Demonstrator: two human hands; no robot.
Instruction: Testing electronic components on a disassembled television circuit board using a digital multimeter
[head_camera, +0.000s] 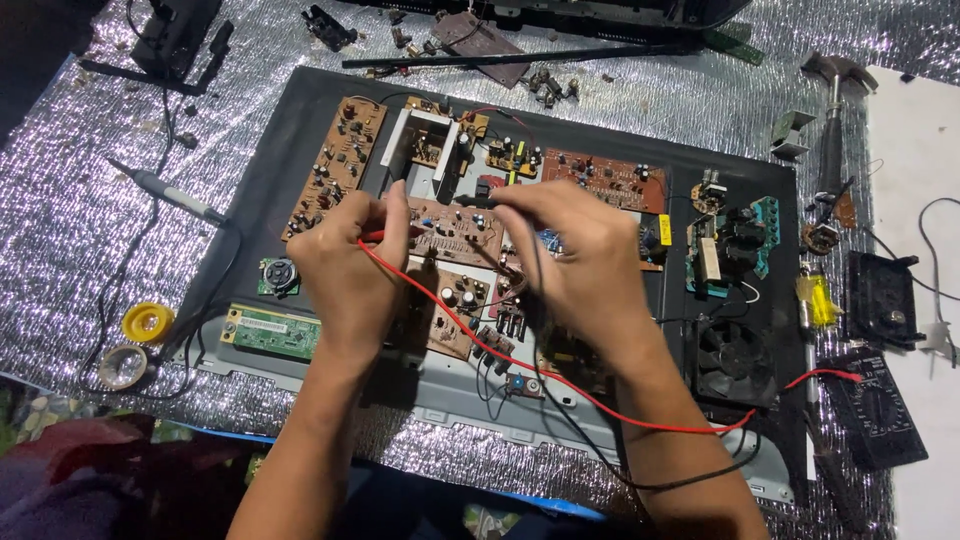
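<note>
- The surface (70, 200) is covered by a crinkled silver foil sheet that fills most of the frame, with a white patch at the right edge.
- A large dark panel (300, 110) lies across the middle of the frame, and many circuit boards lie on it.
- Both forearms rise from the bottom edge of the frame and angle inward, so the hands meet over the centre of the panel, close together but apart.
- The left hand (350, 265), centre left, is seen from the back, its fingers curled tight around the red probe (385, 235), which pokes out toward the right.
- The right hand (580, 265), centre right, has its fingers pinched closed on the black probe (478, 201), whose tip points left toward the middle boards.
- A long brown circuit board (335, 160) lies tilted in the upper left of the panel.
- The small brown board (455, 232) sits between the two hands, just below the probe tips.
- A black multimeter (885, 410) lies at the lower right, off the panel.
- The red lead (560, 385) runs from the left hand down across the right forearm to the multimeter.
- A black fan (733, 360) sits right of the right forearm.
- A yellow solder spool (148, 322) lies at the left, beside the panel.
</note>
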